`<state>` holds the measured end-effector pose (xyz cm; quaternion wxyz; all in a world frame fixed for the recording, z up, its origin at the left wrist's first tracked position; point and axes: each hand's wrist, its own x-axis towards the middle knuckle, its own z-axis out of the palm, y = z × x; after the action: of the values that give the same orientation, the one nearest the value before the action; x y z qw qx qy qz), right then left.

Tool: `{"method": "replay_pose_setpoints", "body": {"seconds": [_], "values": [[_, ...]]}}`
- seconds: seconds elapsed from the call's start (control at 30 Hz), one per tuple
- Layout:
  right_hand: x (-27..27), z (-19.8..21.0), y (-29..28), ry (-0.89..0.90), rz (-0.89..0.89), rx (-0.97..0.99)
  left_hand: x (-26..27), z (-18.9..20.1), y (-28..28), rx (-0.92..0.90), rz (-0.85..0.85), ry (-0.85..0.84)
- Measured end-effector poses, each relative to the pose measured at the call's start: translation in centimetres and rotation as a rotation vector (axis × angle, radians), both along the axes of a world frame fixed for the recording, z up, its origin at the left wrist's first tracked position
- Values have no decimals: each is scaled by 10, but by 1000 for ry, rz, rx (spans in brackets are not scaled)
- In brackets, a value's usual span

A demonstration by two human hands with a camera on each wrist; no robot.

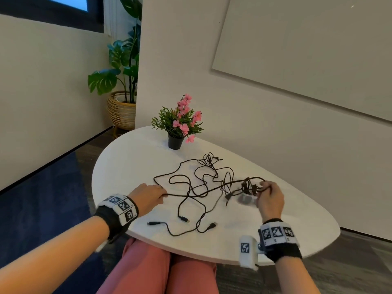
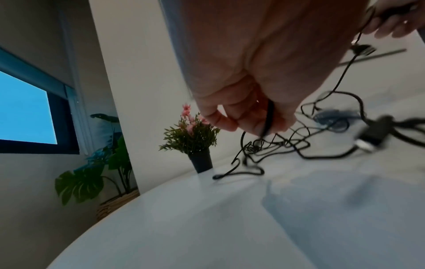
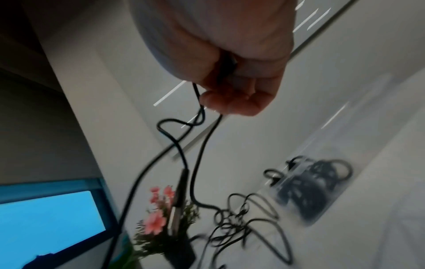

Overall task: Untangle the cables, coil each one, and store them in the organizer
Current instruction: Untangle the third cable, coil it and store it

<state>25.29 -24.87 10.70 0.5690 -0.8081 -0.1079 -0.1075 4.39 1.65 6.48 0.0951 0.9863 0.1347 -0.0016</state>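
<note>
A tangle of black cables [image 1: 201,179] sprawls over the middle of the white table [image 1: 127,166]. My left hand [image 1: 158,193] rests at the tangle's left end and pinches one black cable [image 2: 268,116] between its curled fingers. My right hand [image 1: 265,187] is raised slightly at the right, its fist closed round another cable [image 3: 227,65] that hangs down into the tangle. Just left of that hand stands a small clear organizer [image 1: 246,199] with a dark coil of cable in it, seen blurred in the right wrist view as the organizer [image 3: 308,193]. Three loose plug ends [image 1: 184,219] lie near the front edge.
A small black pot of pink flowers [image 1: 175,142] stands at the table's far edge, just behind the tangle. A white wall runs close along the far right side. A large leafy plant in a wicker basket [image 1: 122,111] stands on the floor beyond the table.
</note>
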Motion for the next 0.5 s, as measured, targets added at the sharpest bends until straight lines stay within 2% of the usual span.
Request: {"method": "replay_pose_setpoints", "body": {"seconds": [0.07, 0.13, 0.2, 0.23, 0.3, 0.33, 0.4, 0.43, 0.5], "values": [[19, -2, -16, 76, -86, -10, -9, -6, 10, 30, -13, 47], [33, -9, -30, 179, -63, -114, -13, -3, 18, -45, 23, -1], [37, -14, -38, 270, 25, -343, -13, 8, 20, -125, 57, -103], [36, -14, -41, 298, 71, -525, -12, 15, 18, -167, 61, -161], [24, -7, -38, 247, 131, -824, -10, 33, 9, -233, 53, -320], [13, -1, -32, 161, 156, -837, -9, 40, 4, -252, 36, -420], [-21, 14, -14, -24, 298, -645, -4, 54, -10, -232, -25, -591], [-38, 21, -4, -53, 438, -532, -1, 59, -18, -215, -48, -645], [-68, 32, 19, 29, 716, -434, 7, 66, -35, -232, -58, -733]]}}
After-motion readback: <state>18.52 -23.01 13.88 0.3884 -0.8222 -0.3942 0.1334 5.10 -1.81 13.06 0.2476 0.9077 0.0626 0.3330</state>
